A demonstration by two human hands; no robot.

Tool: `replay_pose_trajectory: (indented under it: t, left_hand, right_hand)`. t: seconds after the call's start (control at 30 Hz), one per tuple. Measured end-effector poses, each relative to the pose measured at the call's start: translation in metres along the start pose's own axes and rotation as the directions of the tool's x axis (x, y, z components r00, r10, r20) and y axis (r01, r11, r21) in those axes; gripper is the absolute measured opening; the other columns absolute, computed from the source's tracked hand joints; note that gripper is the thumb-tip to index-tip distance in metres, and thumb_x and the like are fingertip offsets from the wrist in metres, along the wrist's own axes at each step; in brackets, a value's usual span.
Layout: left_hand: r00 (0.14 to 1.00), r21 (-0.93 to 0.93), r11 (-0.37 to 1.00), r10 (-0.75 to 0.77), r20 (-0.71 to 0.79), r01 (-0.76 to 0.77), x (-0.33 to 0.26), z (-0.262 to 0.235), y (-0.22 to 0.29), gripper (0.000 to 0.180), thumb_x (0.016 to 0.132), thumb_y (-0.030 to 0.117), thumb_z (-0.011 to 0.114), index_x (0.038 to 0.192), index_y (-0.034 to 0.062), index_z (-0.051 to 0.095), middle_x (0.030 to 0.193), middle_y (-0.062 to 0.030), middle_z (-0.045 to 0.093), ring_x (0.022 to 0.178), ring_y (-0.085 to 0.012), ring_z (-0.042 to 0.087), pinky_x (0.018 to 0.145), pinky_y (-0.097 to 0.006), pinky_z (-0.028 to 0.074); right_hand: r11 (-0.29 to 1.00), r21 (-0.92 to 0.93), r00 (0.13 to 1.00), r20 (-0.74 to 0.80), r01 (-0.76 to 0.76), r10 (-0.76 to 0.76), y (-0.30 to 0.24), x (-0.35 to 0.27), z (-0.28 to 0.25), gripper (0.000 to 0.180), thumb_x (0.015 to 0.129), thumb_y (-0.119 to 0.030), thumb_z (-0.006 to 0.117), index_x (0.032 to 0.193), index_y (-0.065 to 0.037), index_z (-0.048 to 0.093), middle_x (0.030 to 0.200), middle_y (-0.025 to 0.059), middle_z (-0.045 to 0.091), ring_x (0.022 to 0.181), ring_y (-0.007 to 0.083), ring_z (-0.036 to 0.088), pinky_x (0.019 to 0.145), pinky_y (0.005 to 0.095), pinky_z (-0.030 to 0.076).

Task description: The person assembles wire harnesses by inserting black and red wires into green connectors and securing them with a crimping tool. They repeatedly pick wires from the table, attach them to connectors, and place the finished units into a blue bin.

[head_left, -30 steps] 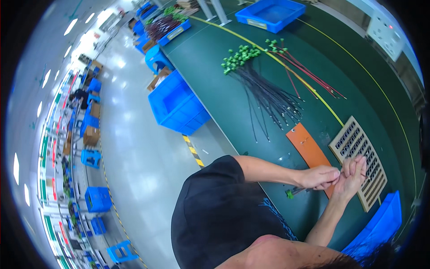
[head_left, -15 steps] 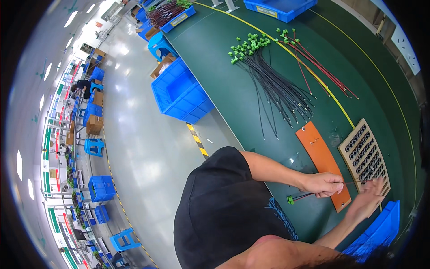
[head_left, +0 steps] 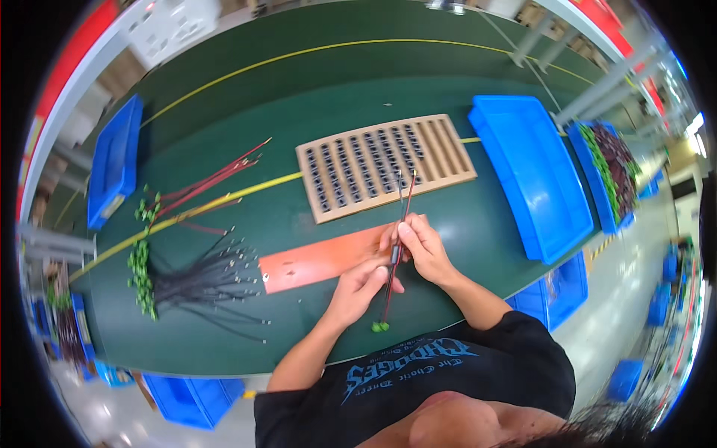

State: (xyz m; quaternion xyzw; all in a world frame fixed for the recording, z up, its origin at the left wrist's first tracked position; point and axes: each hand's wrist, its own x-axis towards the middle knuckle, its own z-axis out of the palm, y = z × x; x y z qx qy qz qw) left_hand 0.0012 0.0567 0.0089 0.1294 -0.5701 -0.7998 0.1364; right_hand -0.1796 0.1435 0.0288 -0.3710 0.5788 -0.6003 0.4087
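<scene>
Between my hands runs a cable (head_left: 388, 287) of a red and a black wire, with a green connector (head_left: 380, 327) at its near end and bare tips at its far end. A small dark sleeve-like piece (head_left: 394, 254) sits on the wires between my fingers. My left hand (head_left: 360, 290) closes on the cable just below that piece. Higher up, the fingers of my right hand (head_left: 423, 245) pinch the wires. Both hands are over the near right end of an orange board (head_left: 321, 263). Beyond it lies a wooden slotted tray (head_left: 310, 179) with rows of black pieces.
Black wires (head_left: 202, 284) with green connectors lie bunched at the left, beside several red wires (head_left: 205, 181). A blue bin (head_left: 526, 179) stands right of the tray, another blue bin (head_left: 116, 164) at far left. At far right, a bin (head_left: 612, 175) holds more cables. Green table (head_left: 246, 343) beneath.
The view has swung round toward the table. My right hand has left the wooden tray and joined my left at the cable. A dark piece now shows on the wires between them.
</scene>
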Motion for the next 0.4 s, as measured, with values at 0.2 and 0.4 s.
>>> replay_pose_trajectory:
  t: [0.2,0.4]
  left_hand:
    - [0.966,0.375,0.912,0.229,-0.121,-0.169,-0.009,0.013,-0.003,0.034,0.1,0.012,0.062,0.132,0.0001,0.062,0.132,-0.0133,0.064,0.113,-0.0219,0.066,0.095,-0.034,0.052]
    - [0.986,0.224,0.97,0.122,-0.118,-0.093,-0.016,0.005,-0.024,0.033,0.101,0.012,0.065,0.132,0.0034,0.063,0.138,-0.0143,0.062,0.123,-0.0284,0.062,0.097,-0.036,0.052]
  right_hand:
    - [0.937,0.079,0.747,-0.627,0.341,-0.219,-0.081,-0.017,-0.105,0.026,0.11,-0.035,0.046,0.105,-0.01,0.05,0.065,0.0158,0.064,0.039,0.0195,0.05,0.038,0.0286,0.042]
    - [0.598,0.615,0.841,-0.498,0.514,-0.21,-0.088,-0.063,-0.323,0.018,0.107,-0.023,0.056,0.11,-0.006,0.064,0.09,0.0141,0.067,0.064,0.0122,0.06,0.052,0.0211,0.049]
